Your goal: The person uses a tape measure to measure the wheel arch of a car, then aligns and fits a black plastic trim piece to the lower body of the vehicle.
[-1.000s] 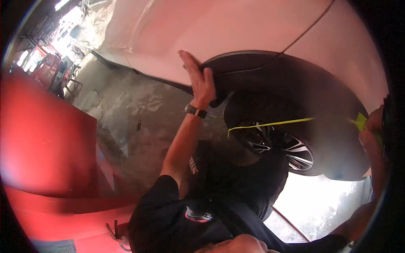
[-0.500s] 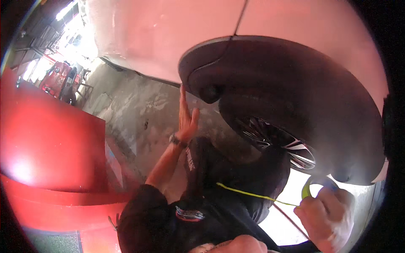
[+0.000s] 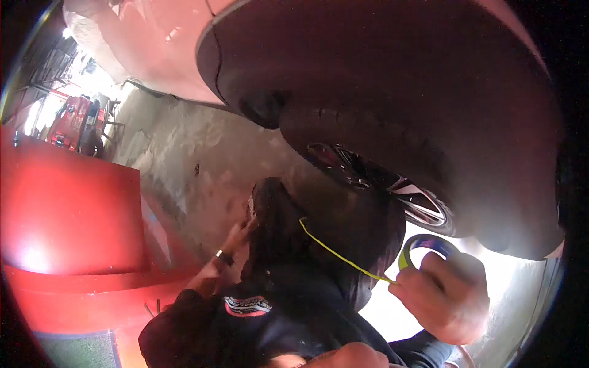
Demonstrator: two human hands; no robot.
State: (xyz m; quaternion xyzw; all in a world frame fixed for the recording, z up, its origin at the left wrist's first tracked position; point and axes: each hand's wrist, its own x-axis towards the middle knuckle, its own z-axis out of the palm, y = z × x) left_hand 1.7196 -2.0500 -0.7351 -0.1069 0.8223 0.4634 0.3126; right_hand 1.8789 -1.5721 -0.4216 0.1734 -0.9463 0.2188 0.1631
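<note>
My right hand (image 3: pixel 440 294) grips a roll of tape (image 3: pixel 405 257) with a yellow-green side and a dark rim. A thin yellow strip (image 3: pixel 331 250) trails from it over my dark trouser leg (image 3: pixel 279 227), its end near my knee. My left hand (image 3: pixel 239 232), with a watch on the wrist, is low beside that leg, touching or very near it; its fingers are blurred and partly hidden. Above me is the dark wheel-arch area (image 3: pixel 380 61) of a pale car body (image 3: pixel 135 43), with a tyre (image 3: pixel 362 141) and an alloy wheel (image 3: pixel 423 208) beneath it.
A large red panel or cabinet (image 3: pixel 73 208) stands close on my left. Beyond it, at the far upper left, are red equipment (image 3: pixel 73 122) and metal frames near a bright opening. Stained concrete floor (image 3: pixel 184 141) lies between these and the car.
My left hand has dropped from the car body to beside my leg. My right hand has come down and inward with the tape, the strip leaving the wheel. The view has shifted under the arch.
</note>
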